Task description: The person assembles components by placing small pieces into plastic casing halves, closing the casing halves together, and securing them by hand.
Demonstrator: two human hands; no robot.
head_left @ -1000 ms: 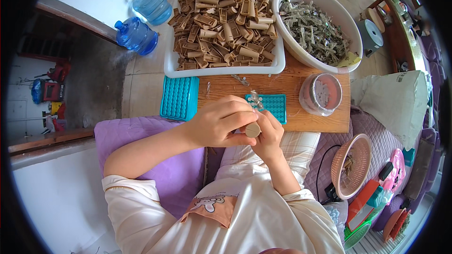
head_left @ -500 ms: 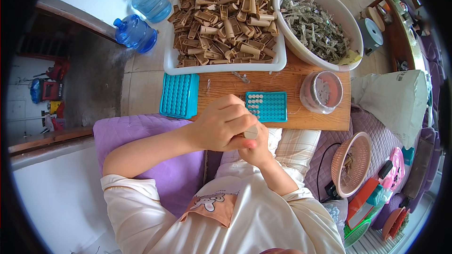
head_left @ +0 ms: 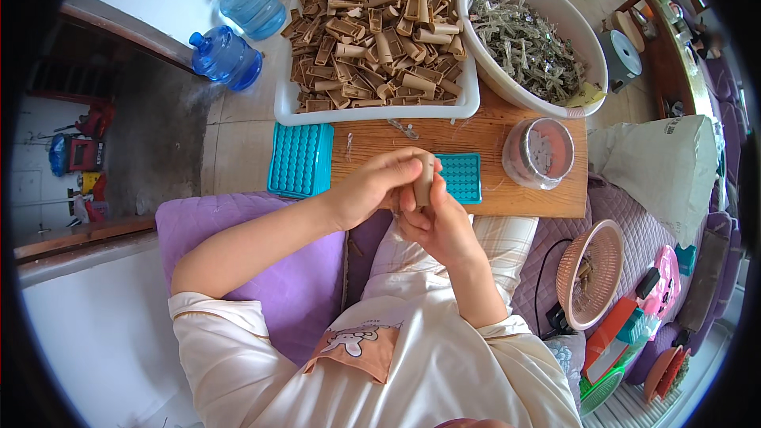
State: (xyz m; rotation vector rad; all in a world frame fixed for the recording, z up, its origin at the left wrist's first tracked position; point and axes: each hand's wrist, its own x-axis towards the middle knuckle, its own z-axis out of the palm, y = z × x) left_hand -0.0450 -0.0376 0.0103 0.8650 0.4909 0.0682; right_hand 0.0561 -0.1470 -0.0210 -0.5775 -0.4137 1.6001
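A small tan rolled tube of bark-like material (head_left: 426,179) is gripped upright between the fingers of the left hand (head_left: 372,187) and the right hand (head_left: 438,226), both clenched around it just above the lap. Directly beyond the hands, a wooden counter (head_left: 476,139) is seen carrying two teal moulded plastic trays (head_left: 300,160), with a white rectangular tray of similar brown rolls (head_left: 372,28) farther off. To the right of the hands, a round clear plastic lidded jar (head_left: 539,152) is set on the counter.
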